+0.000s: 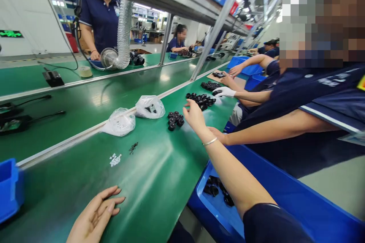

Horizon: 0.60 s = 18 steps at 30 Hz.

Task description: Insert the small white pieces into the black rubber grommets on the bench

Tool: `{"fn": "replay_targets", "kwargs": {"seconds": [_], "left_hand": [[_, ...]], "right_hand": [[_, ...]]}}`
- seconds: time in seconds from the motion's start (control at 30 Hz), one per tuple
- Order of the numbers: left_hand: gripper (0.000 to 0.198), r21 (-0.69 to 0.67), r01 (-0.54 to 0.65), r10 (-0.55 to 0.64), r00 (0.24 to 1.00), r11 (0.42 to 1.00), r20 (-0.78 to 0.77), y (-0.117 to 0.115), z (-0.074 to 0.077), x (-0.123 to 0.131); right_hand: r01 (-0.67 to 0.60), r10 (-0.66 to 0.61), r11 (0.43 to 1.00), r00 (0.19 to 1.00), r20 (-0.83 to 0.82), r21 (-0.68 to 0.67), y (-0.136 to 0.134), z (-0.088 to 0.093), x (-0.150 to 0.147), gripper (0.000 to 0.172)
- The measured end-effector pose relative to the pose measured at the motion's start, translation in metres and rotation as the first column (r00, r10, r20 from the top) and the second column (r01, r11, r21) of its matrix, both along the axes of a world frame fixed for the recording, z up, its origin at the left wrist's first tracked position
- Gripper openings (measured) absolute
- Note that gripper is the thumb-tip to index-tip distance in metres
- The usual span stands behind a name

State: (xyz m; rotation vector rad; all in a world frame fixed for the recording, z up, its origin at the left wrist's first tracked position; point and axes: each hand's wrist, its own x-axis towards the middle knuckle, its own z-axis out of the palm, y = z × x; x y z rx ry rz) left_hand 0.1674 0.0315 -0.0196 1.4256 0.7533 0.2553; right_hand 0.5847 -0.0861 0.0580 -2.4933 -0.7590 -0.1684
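Observation:
My left hand [97,212] is at the lower left, palm turned inward and fingers loosely stretched, with nothing in it. My right hand [196,117] reaches out over the green work surface [154,163], its visible thumb and finger apart. Just left of it is a small group of round black plastic parts [175,120]. A larger pile of black parts [201,100] lies beyond its fingertips. Between my hands are small white pieces [115,160] and tiny black pieces [133,148]. Two clear plastic bags, a nearer one [121,123] and a farther one [150,107], hold small pieces.
A blue bin [209,171] with black parts sits below my right forearm. Another blue bin [10,190] is at the left edge. A co-worker's arm [265,127] comes close to my right wrist; a white-gloved hand [224,92] is farther along. A metal post [212,40] rises from the bench divider.

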Motion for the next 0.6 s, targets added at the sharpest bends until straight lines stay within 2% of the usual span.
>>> {"fn": "replay_targets", "kwargs": {"seconds": [0.07,0.1,0.17,0.2,0.23,0.27,0.33,0.4,0.5,0.6], "left_hand": [[0.044,0.011,0.014,-0.014,1.0,1.0,0.0,0.0,0.003,-0.001],[0.042,0.021,0.006,-0.006,1.0,1.0,0.001,-0.001,0.005,-0.001],[0.039,0.038,-0.003,0.003,1.0,0.999,0.0,-0.003,0.008,-0.001],[0.038,0.039,0.005,-0.005,1.0,0.999,-0.004,-0.003,0.01,-0.001],[0.037,0.039,0.015,-0.014,1.0,0.999,-0.007,-0.004,0.012,0.0],[0.037,0.038,0.027,-0.027,1.0,0.999,-0.009,-0.004,0.013,0.0],[0.037,0.034,0.042,-0.042,0.999,0.999,-0.007,-0.005,0.015,0.0],[0.036,0.027,0.054,-0.055,0.999,0.998,0.002,-0.005,0.015,-0.001],[0.035,0.018,0.065,-0.066,0.998,0.998,0.023,-0.006,0.015,-0.002],[0.034,0.018,0.058,-0.059,0.997,0.998,0.043,-0.006,0.015,-0.001]], "right_hand": [[-0.247,0.246,0.969,0.967,-0.069,0.001,0.017,-0.011,-0.039,0.033],[-0.396,0.393,0.918,0.912,-0.121,-0.006,0.025,-0.017,-0.059,0.027],[-0.656,0.639,0.754,0.744,-0.197,-0.033,0.04,-0.027,-0.095,0.021],[-0.733,0.71,0.678,0.672,-0.209,-0.055,0.046,-0.03,-0.11,0.019],[-0.773,0.748,0.63,0.631,-0.205,-0.08,0.052,-0.033,-0.121,0.018],[-0.779,0.757,0.618,0.626,-0.187,-0.106,0.058,-0.034,-0.129,0.017],[-0.747,0.733,0.651,0.665,-0.14,-0.136,0.068,-0.035,-0.139,0.014],[-0.743,0.734,0.653,0.669,-0.12,-0.145,0.075,-0.035,-0.144,0.013],[-0.8,0.793,0.579,0.597,-0.119,-0.157,0.081,-0.038,-0.154,0.01],[-0.833,0.841,0.507,0.535,-0.084,-0.221,0.085,-0.045,-0.169,0.014]]}}
